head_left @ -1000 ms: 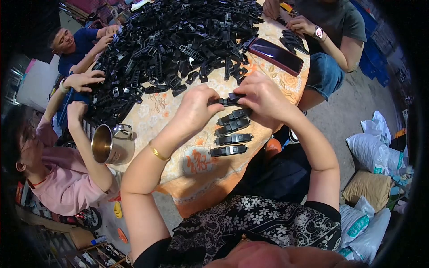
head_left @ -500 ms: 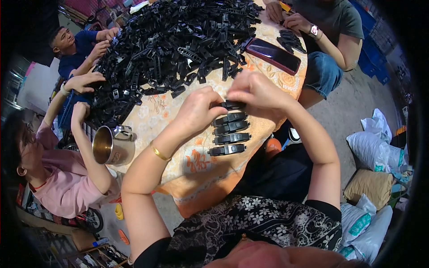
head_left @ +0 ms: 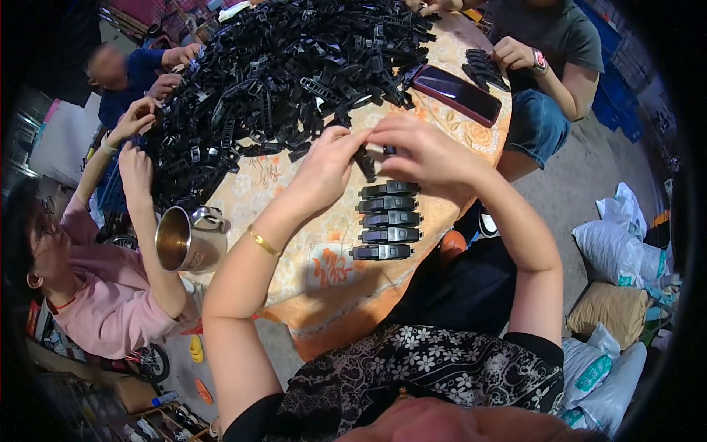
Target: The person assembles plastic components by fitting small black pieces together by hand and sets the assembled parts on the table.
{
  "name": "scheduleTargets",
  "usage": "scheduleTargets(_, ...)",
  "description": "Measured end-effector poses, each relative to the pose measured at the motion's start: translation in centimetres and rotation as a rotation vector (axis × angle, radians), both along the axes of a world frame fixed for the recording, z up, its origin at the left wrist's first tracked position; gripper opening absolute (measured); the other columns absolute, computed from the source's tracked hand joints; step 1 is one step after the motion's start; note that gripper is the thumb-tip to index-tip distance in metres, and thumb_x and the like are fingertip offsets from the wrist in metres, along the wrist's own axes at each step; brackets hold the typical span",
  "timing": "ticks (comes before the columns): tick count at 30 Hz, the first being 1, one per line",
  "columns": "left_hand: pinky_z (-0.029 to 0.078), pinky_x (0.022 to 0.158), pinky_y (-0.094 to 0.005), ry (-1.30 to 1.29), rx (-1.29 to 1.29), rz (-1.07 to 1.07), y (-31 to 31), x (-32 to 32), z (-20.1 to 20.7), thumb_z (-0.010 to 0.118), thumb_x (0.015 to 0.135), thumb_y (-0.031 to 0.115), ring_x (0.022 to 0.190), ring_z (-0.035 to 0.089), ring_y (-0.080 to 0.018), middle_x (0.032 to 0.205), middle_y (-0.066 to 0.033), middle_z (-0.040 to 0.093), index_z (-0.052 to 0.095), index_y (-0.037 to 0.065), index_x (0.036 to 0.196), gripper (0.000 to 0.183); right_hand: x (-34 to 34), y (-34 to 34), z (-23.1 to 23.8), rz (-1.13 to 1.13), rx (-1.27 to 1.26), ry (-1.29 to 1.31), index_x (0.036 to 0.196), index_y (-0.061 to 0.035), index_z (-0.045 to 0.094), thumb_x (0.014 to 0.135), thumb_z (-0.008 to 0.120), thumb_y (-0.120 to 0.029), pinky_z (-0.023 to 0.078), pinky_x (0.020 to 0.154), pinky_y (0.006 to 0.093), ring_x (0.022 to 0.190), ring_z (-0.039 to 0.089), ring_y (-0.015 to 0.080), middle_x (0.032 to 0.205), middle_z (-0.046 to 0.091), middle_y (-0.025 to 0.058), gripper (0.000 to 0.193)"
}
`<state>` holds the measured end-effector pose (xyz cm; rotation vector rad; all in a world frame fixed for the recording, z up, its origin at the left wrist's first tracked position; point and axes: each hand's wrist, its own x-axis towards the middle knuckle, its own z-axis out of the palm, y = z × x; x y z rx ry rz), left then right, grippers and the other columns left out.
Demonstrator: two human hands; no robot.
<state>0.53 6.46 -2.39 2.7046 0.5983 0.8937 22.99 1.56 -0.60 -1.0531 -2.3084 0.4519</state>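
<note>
My left hand [head_left: 328,168] is closed on a black plastic part [head_left: 364,163] that hangs down from its fingertips. Meeting it from the other side, my right hand [head_left: 420,149] has its fingers bent over the same spot, closed on a small dark piece that is mostly hidden. Just below both hands, several matching black plastic clips [head_left: 387,219] lie side by side in a neat column on the tablecloth. Beyond my hands rises a large heap of loose black plastic parts [head_left: 287,74].
A patterned orange tablecloth [head_left: 328,269] covers the table. A phone [head_left: 456,94] lies at right, near another small row of black parts [head_left: 486,68]. A steel mug [head_left: 191,239] stands at left. Co-workers sit left and right, hands at the table. Filled sacks [head_left: 615,247] lie on the floor.
The clip that my hands were at now lies at the far end of the column. My hands have come together over another black part. The right co-worker's hands have moved apart.
</note>
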Motion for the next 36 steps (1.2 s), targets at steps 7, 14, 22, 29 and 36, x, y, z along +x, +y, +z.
scheduleTargets(7,0.05,0.078,-0.0364,0.168,-0.1,0.031,-1.2,-0.2,1.6,0.067,0.08,0.002,0.087,0.059,-0.0321,0.091,-0.0134,0.061,0.06,0.001,0.097,0.019,3.7,-0.6,-1.3,-0.271,0.165,-0.069,0.108,-0.0024,0.064,0.075,0.072,-0.012,0.047,0.087,0.0403,0.1,0.057,0.0344,0.104,0.062,0.0151,0.036)
scheduleTargets(14,0.05,0.077,-0.0385,0.092,-0.107,-0.139,-2.9,-0.2,1.5,0.065,0.081,0.0,0.088,0.061,-0.032,0.1,-0.0129,0.064,0.059,0.001,0.092,0.012,4.0,-1.4,-1.8,-0.415,0.091,-0.023,0.104,-0.0008,0.066,0.075,0.072,-0.007,0.049,0.082,0.0401,0.095,0.06,0.0343,0.096,0.063,0.0155,0.031)
scheduleTargets(22,0.049,0.074,-0.0369,0.005,-0.245,0.034,-3.1,0.7,0.5,0.07,0.077,0.003,0.082,0.06,-0.0313,0.085,-0.0143,0.061,0.062,0.0,0.097,0.022,3.2,-2.5,-0.8,-0.319,-0.039,0.026,0.103,-0.0003,0.066,0.082,0.066,-0.01,0.05,0.076,0.0408,0.083,0.063,0.035,0.088,0.066,0.0175,0.024)
scheduleTargets(29,0.049,0.073,-0.0374,0.003,-0.232,0.056,-2.9,0.6,0.4,0.071,0.076,0.005,0.083,0.06,-0.0308,0.085,-0.014,0.062,0.066,0.001,0.096,0.021,0.4,-3.2,-1.2,-0.255,-0.404,0.299,0.103,-0.0033,0.06,0.09,0.059,-0.011,0.05,0.067,0.0331,0.073,0.065,0.0227,0.082,0.064,0.0151,0.016)
scheduleTargets(36,0.049,0.072,-0.0363,-0.013,-0.299,0.121,-3.1,0.7,0.1,0.073,0.074,0.006,0.08,0.061,-0.0291,0.084,-0.0132,0.062,0.068,0.0,0.094,0.022,0.7,-3.0,-0.9,-0.254,-0.027,0.012,0.097,-0.0058,0.068,0.08,0.072,-0.017,0.05,0.068,0.037,0.076,0.063,0.0282,0.083,0.061,0.0111,0.021)
